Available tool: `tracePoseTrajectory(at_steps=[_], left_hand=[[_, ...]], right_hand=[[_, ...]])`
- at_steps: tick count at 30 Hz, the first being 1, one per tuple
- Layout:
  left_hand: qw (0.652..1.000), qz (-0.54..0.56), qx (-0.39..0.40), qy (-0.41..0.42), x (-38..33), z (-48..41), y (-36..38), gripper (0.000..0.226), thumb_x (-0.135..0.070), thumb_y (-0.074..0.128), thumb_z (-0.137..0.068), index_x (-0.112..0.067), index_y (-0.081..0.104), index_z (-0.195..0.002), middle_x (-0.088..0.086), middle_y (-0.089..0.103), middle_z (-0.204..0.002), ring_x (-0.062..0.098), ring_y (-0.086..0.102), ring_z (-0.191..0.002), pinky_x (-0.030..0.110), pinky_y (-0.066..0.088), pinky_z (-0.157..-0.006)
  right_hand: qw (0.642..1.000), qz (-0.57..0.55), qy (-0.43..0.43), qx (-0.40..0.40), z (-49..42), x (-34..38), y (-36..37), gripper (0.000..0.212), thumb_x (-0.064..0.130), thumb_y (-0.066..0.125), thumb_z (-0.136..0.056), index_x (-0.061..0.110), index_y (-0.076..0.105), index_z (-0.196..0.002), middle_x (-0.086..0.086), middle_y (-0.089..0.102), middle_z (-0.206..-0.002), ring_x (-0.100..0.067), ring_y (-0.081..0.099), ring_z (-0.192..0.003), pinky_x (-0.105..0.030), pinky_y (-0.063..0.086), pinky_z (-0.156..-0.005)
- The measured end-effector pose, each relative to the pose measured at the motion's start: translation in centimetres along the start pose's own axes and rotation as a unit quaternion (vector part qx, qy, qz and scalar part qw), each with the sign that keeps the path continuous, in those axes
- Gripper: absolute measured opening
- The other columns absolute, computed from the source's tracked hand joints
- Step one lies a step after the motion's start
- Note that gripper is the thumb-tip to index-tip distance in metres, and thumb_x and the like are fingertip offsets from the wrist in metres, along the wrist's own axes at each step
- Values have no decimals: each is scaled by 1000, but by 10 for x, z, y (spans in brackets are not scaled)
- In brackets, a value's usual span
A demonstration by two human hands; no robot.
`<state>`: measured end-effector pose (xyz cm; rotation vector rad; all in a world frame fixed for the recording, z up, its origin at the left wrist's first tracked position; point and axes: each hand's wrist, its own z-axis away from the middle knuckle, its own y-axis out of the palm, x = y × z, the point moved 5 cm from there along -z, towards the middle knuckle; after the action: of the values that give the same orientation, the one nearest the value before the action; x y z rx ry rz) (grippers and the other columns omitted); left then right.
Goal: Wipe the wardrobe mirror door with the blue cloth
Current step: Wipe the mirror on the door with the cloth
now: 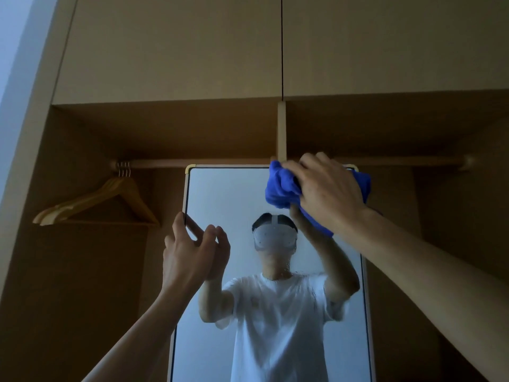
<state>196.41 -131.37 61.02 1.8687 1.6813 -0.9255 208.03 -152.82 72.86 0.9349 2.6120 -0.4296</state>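
The tall framed mirror [231, 194] stands upright in the middle of the open wardrobe. My right hand [327, 191] grips the bunched blue cloth [281, 188] and presses it against the glass at the mirror's upper right corner. My left hand [190, 249] holds the mirror's left edge about a quarter of the way down, thumb behind the frame and fingers on the glass. The glass reflects a person in a white shirt with both arms raised. Part of the cloth is hidden under my right hand.
A wooden rail [228, 162] runs just behind the mirror's top. Several wooden hangers [104, 201] hang at its left end. A vertical divider [281, 130] rises above the mirror, and closed upper cabinet doors [170, 48] sit overhead.
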Motion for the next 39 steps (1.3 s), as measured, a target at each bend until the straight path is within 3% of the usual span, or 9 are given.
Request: tracePoseTrajectory(at_steps=[7,11,17,23,27,30,36,39], left_hand=[[1000,-22,-15,-5,0,0,2,80,-55,52,-99,-30,10,-162,17,29,-161,44,41,-141,63,43,-108],[1000,-20,-20,-13,0,0,5,81,-56,52,-98,-31,10,-161,19,30,-160,44,39,-142,64,42,-108],[999,-31,-18,-7,-1,2,3,80,-55,52,-99,-28,10,-162,20,31,-160,46,42,-140,64,43,-107],[999,-43,-12,-1,-3,-2,-1,79,-55,52,-99,-28,11,-161,20,34,-159,46,43,-139,64,43,-107],[999,-43,-13,-3,-5,-3,1,80,-56,53,-98,-29,10,-161,21,34,-158,46,43,-139,64,44,-106],[999,-44,-17,3,-5,-4,1,81,-56,53,-98,-28,10,-161,20,33,-159,45,43,-139,64,44,-106],[998,-51,-19,11,-4,-5,4,82,-54,53,-99,-25,10,-162,20,31,-161,46,40,-141,64,43,-108],[999,-47,-23,11,-3,-3,5,81,-52,53,-100,-25,10,-163,20,30,-161,46,38,-142,65,41,-109]], right_hand=[[1000,16,3,-9,-9,-13,-2,44,11,62,-84,21,57,-126,-1,60,-102,-23,51,-94,-37,41,-80],[999,-18,-24,24,19,1,4,40,9,67,-80,18,62,-118,-1,64,-99,-25,56,-94,-39,45,-80],[995,-30,-45,81,59,18,16,38,16,62,-83,23,58,-121,5,60,-101,-20,52,-93,-37,44,-80],[997,-43,-14,68,45,-3,6,46,14,67,-87,21,55,-131,-1,61,-110,-23,55,-103,-39,47,-89],[999,-9,41,27,20,-42,-12,41,14,63,-89,21,55,-129,-4,59,-110,-26,54,-102,-41,46,-87],[998,12,68,7,10,-65,-20,44,15,66,-88,23,55,-130,-4,60,-108,-26,54,-99,-34,40,-78],[998,-41,39,38,41,-50,-12,30,8,67,-84,19,63,-111,-2,63,-93,-26,57,-91,-42,48,-74],[997,-52,13,54,67,-36,-3,37,7,70,-81,18,63,-117,-1,65,-91,-22,59,-86,-36,49,-73]])
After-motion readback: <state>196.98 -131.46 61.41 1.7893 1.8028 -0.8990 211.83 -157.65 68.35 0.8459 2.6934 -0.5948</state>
